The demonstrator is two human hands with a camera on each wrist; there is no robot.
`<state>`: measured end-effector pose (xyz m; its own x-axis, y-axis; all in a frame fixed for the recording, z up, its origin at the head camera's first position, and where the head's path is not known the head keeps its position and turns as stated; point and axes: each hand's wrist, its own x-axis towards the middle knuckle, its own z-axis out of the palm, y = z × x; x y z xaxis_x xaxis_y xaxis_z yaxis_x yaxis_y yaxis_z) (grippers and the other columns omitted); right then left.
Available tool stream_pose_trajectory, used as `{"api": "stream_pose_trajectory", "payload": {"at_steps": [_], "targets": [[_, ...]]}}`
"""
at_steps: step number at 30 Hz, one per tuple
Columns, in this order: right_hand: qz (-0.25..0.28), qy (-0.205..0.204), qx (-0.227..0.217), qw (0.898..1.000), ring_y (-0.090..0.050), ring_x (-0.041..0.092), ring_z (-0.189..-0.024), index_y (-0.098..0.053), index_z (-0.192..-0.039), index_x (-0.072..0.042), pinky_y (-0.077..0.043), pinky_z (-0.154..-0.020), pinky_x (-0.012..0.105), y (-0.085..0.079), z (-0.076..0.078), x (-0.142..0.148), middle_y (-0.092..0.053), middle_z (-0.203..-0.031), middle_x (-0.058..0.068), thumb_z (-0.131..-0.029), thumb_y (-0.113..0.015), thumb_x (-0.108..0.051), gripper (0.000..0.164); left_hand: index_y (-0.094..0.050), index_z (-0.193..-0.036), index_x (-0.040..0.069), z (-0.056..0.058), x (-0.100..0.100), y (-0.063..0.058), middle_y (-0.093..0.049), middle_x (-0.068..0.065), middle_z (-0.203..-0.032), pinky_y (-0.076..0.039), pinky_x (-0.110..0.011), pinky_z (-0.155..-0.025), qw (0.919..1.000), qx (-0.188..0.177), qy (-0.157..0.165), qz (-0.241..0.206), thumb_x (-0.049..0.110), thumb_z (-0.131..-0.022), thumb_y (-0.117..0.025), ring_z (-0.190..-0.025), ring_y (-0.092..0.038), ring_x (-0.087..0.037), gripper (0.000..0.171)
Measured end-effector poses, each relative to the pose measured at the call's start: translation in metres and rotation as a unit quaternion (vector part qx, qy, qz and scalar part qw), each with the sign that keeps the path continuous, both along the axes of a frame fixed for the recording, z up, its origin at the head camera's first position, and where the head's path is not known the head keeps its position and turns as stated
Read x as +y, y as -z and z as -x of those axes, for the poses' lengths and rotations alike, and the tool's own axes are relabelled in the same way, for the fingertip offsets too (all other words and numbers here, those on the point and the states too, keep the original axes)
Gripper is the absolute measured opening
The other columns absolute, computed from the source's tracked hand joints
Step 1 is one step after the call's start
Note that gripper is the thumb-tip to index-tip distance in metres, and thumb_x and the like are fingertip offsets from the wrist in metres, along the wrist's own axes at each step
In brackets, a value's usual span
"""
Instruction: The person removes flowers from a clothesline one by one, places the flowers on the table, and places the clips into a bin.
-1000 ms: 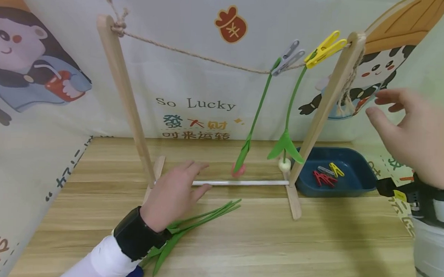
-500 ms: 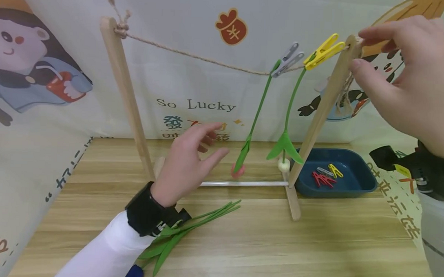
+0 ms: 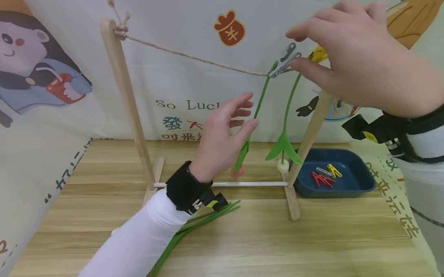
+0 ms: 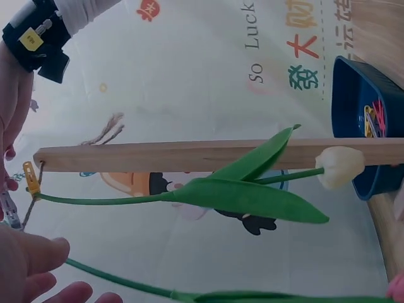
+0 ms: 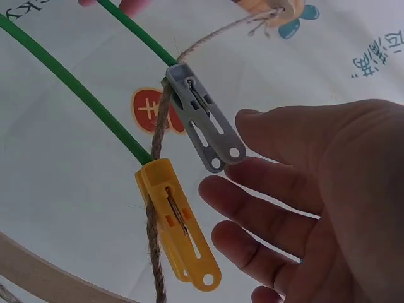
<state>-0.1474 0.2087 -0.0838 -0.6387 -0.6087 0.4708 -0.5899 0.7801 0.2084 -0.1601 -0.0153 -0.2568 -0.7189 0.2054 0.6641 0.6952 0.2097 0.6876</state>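
Note:
My right hand is at the grey clothespin, thumb and fingers spread about its handle ends without squeezing them. That clothespin pins a green stem to the twine; a pink tulip hangs head-down from it, partly behind my left hand. Beside this stem my left hand is raised, fingers apart and loosely bent, holding nothing. Nearer the right post, a yellow clothespin fixes a white tulip with broad green leaves, also upside down.
Wooden posts, left and right, carry the twine, joined low down by a white rod. A dark blue tray with several clothespins stands right. Green-stemmed flowers lie on the table under my left forearm.
My right hand has moved left from beyond the right post to the grey clothespin. My left hand has risen rightward from above the table to the pink tulip's stem.

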Motion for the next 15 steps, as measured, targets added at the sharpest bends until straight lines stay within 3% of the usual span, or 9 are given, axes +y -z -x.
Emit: {"api": "stream_pose_trajectory", "payload": {"at_steps": [3, 8, 15], "targets": [[-0.011, 0.003, -0.01, 1.0, -0.041, 0.046, -0.127, -0.066, -0.139, -0.002, -0.021, -0.099, 0.067, 0.001, 0.001, -0.004, -0.066, -0.131, 0.025, -0.101, -0.075, -0.017, 0.041, -0.057, -0.149, 0.0, 0.005, 0.008, 0.0, -0.067, -0.014, -0.131, -0.057, -0.03, -0.098, 1.0, -0.005, 0.0, -0.006, 0.0, -0.102, -0.07, -0.115, -0.068, -0.022, 0.048], [-0.012, 0.003, -0.01, 1.0, -0.043, 0.047, -0.126, -0.068, -0.134, -0.001, -0.022, -0.1, 0.068, 0.002, 0.002, -0.006, -0.068, -0.128, 0.025, -0.102, -0.072, -0.012, 0.034, -0.066, -0.138, -0.001, 0.01, 0.014, 0.002, -0.071, -0.012, -0.115, -0.06, -0.027, -0.087, 0.9998, -0.013, -0.012, -0.01, -0.001, -0.102, -0.069, -0.102, -0.07, -0.02, 0.036], [0.005, -0.032, 0.021, 0.999, -0.044, 0.044, -0.118, -0.073, -0.118, 0.001, -0.02, -0.101, 0.064, 0.002, 0.003, -0.005, -0.073, -0.115, 0.022, -0.099, -0.075, -0.008, 0.021, -0.07, -0.134, 0.002, 0.011, 0.012, 0.003, -0.07, -0.009, -0.107, -0.06, -0.03, -0.081, 0.9996, -0.003, -0.026, -0.005, -0.001, -0.101, -0.07, -0.095, -0.069, -0.018, 0.033]]}}
